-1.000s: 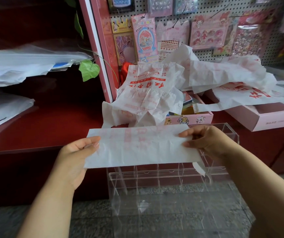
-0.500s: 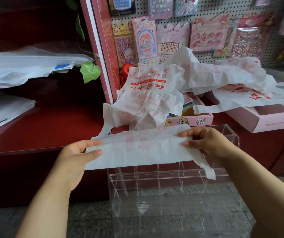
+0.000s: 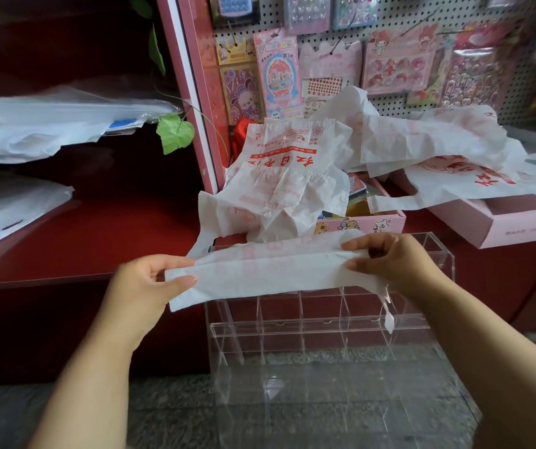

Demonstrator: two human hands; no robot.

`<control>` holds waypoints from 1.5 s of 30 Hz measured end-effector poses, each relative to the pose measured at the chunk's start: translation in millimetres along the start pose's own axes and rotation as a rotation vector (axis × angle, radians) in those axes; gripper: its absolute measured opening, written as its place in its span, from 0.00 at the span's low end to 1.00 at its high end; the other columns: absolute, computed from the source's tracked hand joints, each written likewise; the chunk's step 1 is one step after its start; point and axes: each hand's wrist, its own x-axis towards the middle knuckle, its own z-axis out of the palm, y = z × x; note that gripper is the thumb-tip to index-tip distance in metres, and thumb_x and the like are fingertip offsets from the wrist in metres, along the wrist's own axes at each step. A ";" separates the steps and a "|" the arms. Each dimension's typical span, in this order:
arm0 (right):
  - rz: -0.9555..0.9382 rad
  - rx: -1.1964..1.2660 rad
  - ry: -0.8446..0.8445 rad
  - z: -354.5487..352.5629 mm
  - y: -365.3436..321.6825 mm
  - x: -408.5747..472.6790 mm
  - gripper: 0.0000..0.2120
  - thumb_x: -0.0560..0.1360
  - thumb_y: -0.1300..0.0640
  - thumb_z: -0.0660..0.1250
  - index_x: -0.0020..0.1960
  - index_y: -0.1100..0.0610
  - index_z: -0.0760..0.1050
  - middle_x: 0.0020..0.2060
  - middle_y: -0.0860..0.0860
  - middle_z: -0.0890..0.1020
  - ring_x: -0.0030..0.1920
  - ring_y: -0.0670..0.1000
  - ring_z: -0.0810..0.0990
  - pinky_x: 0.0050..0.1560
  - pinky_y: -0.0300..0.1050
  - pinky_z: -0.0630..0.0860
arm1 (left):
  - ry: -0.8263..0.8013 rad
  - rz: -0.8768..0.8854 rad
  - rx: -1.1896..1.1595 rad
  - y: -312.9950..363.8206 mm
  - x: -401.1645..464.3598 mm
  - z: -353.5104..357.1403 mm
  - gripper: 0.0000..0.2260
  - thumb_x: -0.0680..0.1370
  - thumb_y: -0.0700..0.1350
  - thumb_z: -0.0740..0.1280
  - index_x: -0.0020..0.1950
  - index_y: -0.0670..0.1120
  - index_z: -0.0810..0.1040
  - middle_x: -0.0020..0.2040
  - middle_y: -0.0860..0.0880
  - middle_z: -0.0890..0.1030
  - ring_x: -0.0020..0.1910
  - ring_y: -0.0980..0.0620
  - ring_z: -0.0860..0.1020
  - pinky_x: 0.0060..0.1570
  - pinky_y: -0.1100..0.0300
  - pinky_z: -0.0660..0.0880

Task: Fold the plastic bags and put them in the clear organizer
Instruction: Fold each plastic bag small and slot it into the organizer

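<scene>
Folded bag (image 3: 266, 273) narrowed into long white strip since earlier, faint pink print, held above clear organizer (image 3: 325, 322); ends pinched by left hand (image 3: 150, 283) and right hand (image 3: 393, 264). Loose bags (image 3: 286, 176) heaped behind organizer, count unclear.

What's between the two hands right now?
Head view: only the folded plastic bag, spanning from the left hand to the right hand, each gripping one end.

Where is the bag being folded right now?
Head view, centre: the folded bag is held between the left hand and right hand, above the clear organizer.

upside-down red "红日" on a crumpled plastic bag (image 3: 287, 163); "第3" on a hanging sticker card (image 3: 279, 77)
</scene>
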 end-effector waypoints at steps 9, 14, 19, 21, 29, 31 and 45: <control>-0.010 -0.155 0.028 2.9 3.4 -2.2 0.06 0.67 0.62 0.78 0.37 0.57 0.81 0.40 0.58 0.84 0.38 0.54 0.80 0.41 0.52 0.81 | 0.088 0.180 0.192 15.9 -4.7 -8.8 0.10 0.73 0.39 0.74 0.38 0.54 0.83 0.43 0.50 0.80 0.39 0.50 0.76 0.39 0.56 0.71; 0.068 -0.425 -0.328 1.4 9.5 -9.9 0.07 0.71 0.60 0.74 0.37 0.54 0.77 0.34 0.51 0.79 0.32 0.48 0.74 0.33 0.40 0.73 | -0.001 0.212 0.028 43.5 -1.7 -15.1 0.12 0.75 0.35 0.71 0.39 0.52 0.83 0.45 0.53 0.83 0.42 0.52 0.80 0.43 0.60 0.74; -0.001 -0.545 -0.517 10.6 5.6 -23.1 0.07 0.71 0.55 0.73 0.41 0.51 0.74 0.37 0.46 0.78 0.36 0.44 0.74 0.38 0.37 0.71 | -0.125 0.333 -0.033 87.1 0.7 2.3 0.08 0.74 0.30 0.69 0.44 0.43 0.82 0.36 0.50 0.84 0.35 0.57 0.79 0.35 0.67 0.75; -0.016 -0.334 -0.550 20.4 2.3 -30.2 0.12 0.69 0.49 0.75 0.48 0.51 0.77 0.44 0.48 0.83 0.43 0.46 0.81 0.46 0.43 0.77 | -0.195 0.365 -0.053 101.9 1.7 12.6 0.06 0.74 0.31 0.70 0.45 0.41 0.82 0.38 0.47 0.84 0.37 0.55 0.79 0.38 0.64 0.74; -0.061 0.167 -0.357 44.1 -15.4 -44.4 0.10 0.73 0.59 0.72 0.49 0.66 0.80 0.46 0.57 0.86 0.47 0.58 0.85 0.52 0.56 0.81 | -0.218 0.266 -0.330 125.9 0.1 47.8 0.15 0.72 0.32 0.71 0.55 0.46 0.79 0.46 0.49 0.83 0.39 0.56 0.82 0.41 0.61 0.78; -0.052 0.268 -0.313 45.0 -16.6 -44.1 0.07 0.73 0.61 0.72 0.46 0.66 0.80 0.44 0.59 0.85 0.43 0.58 0.84 0.47 0.56 0.82 | -0.197 0.101 -0.556 113.7 -5.2 58.0 0.19 0.69 0.36 0.73 0.58 0.45 0.77 0.45 0.50 0.83 0.38 0.56 0.82 0.41 0.60 0.78; 0.249 0.481 -0.379 58.0 -22.2 -45.9 0.06 0.76 0.62 0.68 0.51 0.62 0.81 0.47 0.57 0.86 0.49 0.59 0.84 0.53 0.56 0.80 | -0.335 -0.257 -0.574 78.5 -11.3 84.8 0.30 0.63 0.62 0.70 0.61 0.48 0.80 0.47 0.48 0.86 0.48 0.47 0.83 0.48 0.51 0.78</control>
